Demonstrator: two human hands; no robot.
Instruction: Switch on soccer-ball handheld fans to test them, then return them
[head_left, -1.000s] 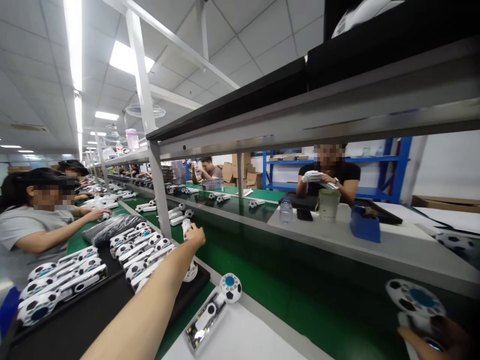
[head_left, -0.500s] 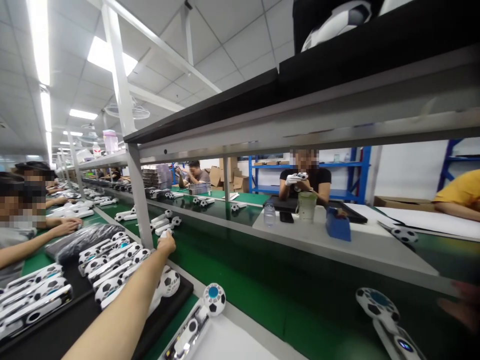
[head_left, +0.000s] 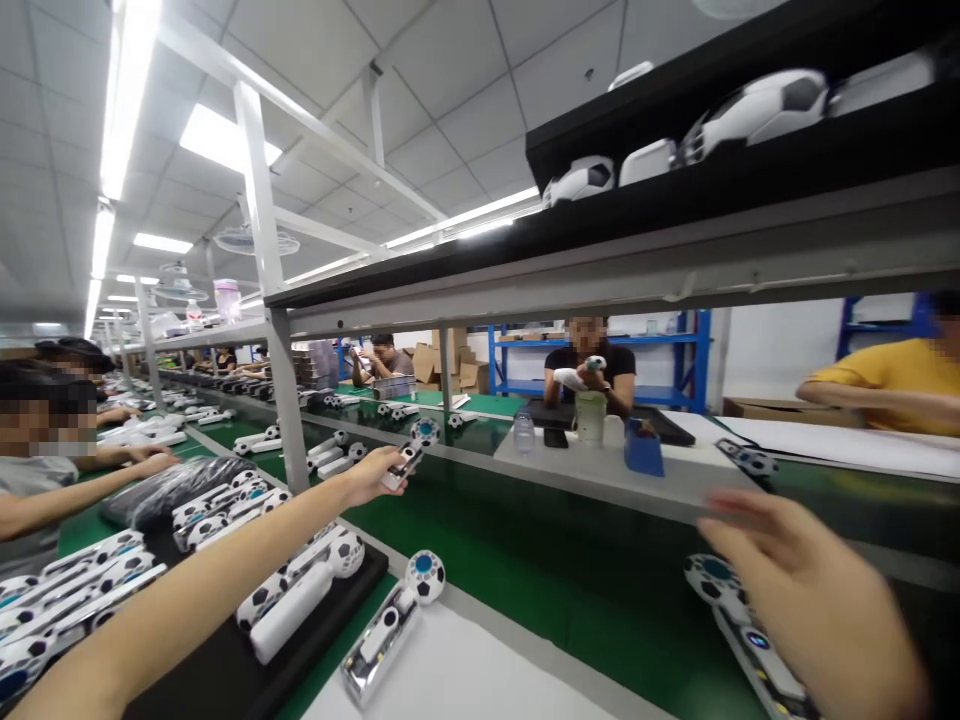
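My left hand (head_left: 375, 475) reaches out over the green conveyor belt (head_left: 480, 550), its fingers closed on a soccer-ball-patterned handheld device (head_left: 406, 463). The device's round patterned head points up and away, and part of its body hides in my grip. At the lower right, my right hand (head_left: 814, 595) is smeared by motion, its fingers stretched out and holding nothing I can see. Below and beside it lies another such device (head_left: 757, 642) with a small lit display, partly covered by the hand. A similar device with an uncovered body (head_left: 386, 630) rests on a white sheet (head_left: 450, 670) in front of me.
Black trays (head_left: 202, 660) of these devices stand at the left, beside a plastic-wrapped bundle (head_left: 176, 487). A post (head_left: 289, 400) and an overhead shelf (head_left: 480, 290) frame the belt. Across it are a bottle (head_left: 523, 433), a blue holder (head_left: 643, 450) and co-workers.
My left hand has moved right from near the post and now shows a device in its grip. My right hand has come in from the right edge over the device there.
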